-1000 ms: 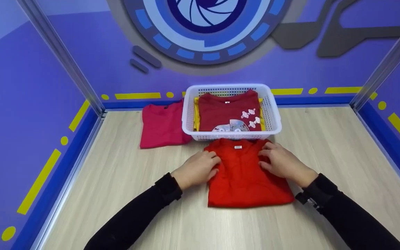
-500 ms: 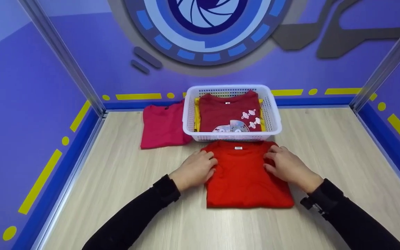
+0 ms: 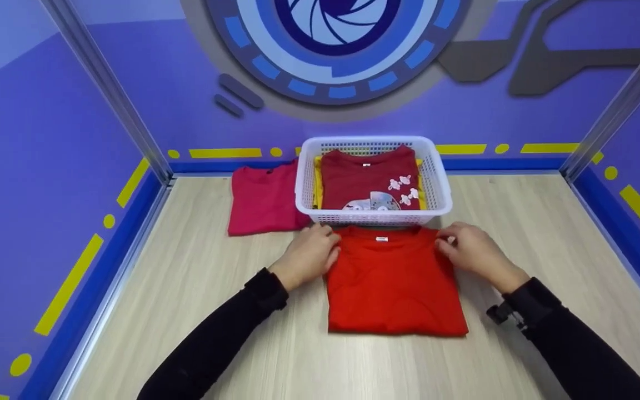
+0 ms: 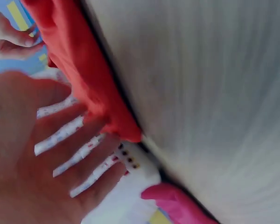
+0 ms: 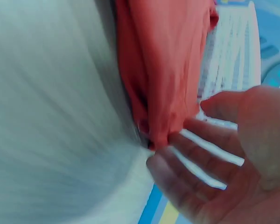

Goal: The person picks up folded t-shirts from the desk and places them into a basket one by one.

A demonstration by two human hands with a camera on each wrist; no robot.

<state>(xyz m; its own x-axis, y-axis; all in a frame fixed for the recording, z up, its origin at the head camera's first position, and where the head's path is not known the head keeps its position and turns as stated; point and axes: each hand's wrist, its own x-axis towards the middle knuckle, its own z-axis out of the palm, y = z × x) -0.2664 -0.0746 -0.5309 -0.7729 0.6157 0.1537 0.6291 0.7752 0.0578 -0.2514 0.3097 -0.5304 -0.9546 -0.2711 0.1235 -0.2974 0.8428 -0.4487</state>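
Observation:
A folded red T-shirt [image 3: 395, 289] lies on the table in front of the basket, its neckline and white label facing the basket. My left hand [image 3: 306, 253] is at the shirt's far left corner; in the left wrist view its fingers [image 4: 60, 112] are extended and slightly spread, tips at the red cloth. At the opposite shoulder, my right hand [image 3: 478, 255] touches the cloth's edge. The right wrist view shows its fingers [image 5: 205, 154] loosely spread, with the thumb [image 5: 219, 105] apart from them.
Behind the red shirt stands a white plastic basket [image 3: 442, 210] holding a folded maroon T-shirt [image 3: 353, 180] over yellow cloth [image 3: 421, 189]. A folded pink shirt [image 3: 264, 200] lies left of the basket. Printed blue-purple panels [image 3: 148, 83] border the wooden table [image 3: 203, 266].
Both hands have moved apart, from on top of the red T-shirt to its far corners. The shirt's top now lies wider and smoother. The basket and pink shirt stay in place.

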